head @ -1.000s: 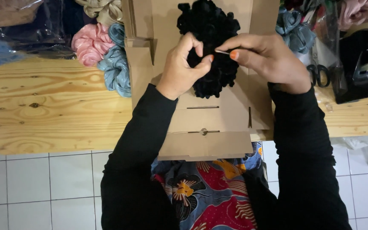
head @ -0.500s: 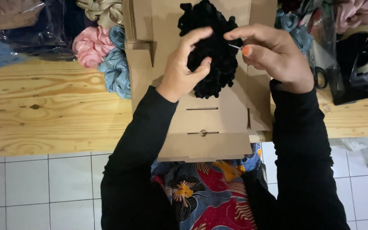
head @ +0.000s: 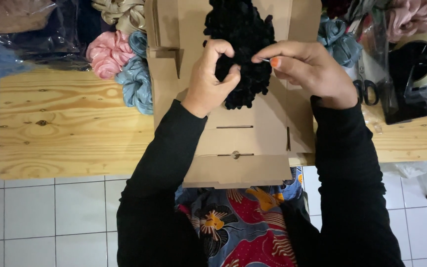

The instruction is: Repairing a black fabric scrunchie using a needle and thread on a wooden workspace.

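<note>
- Left hand [head: 208, 81] curls round the black ruffled fabric scrunchie [head: 240, 49], steadying it on the flat brown cardboard box [head: 243, 143].
- Right hand [head: 310, 74] — fingertips pinched on its edge — beside a pink scrunchie [head: 106, 54].

flat brown cardboard box [head: 245, 148] ctr on table, clear plastic bags [head: 21, 34] top-left

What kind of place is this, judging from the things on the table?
Probably a small home packing station for handmade scrunchies. A flat cardboard box lies on a low wooden table, piles of scrunchies sit behind it, and a tape dispenser stands beside scissors.
</note>
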